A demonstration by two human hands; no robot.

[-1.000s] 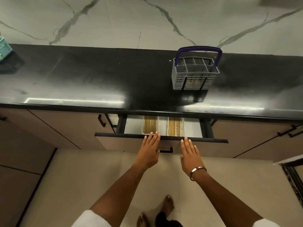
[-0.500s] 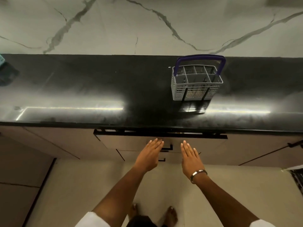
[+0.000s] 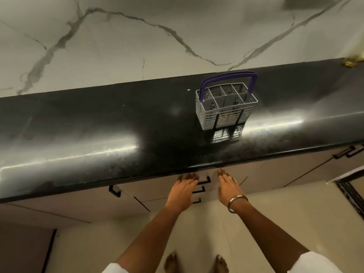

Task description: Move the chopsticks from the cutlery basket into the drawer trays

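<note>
Pressing flat on the drawer front (image 3: 204, 179), left hand (image 3: 182, 191) & right hand (image 3: 228, 187) are open, holding nothing. Cutlery basket (image 3: 225, 109) stands on counter (image 3: 98, 125), looks empty; chopsticks not visible. Push evenly w/ both palms, I think.

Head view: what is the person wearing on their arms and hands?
Both forearms are bare. The right wrist carries a plain silver metal bangle. White short sleeves show at the bottom edge on both arms. Left hand and right hand wear no gloves; no rings are visible.

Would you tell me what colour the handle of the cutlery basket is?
The handle is purple, above the grey cutlery basket; the head view shows it.
</note>
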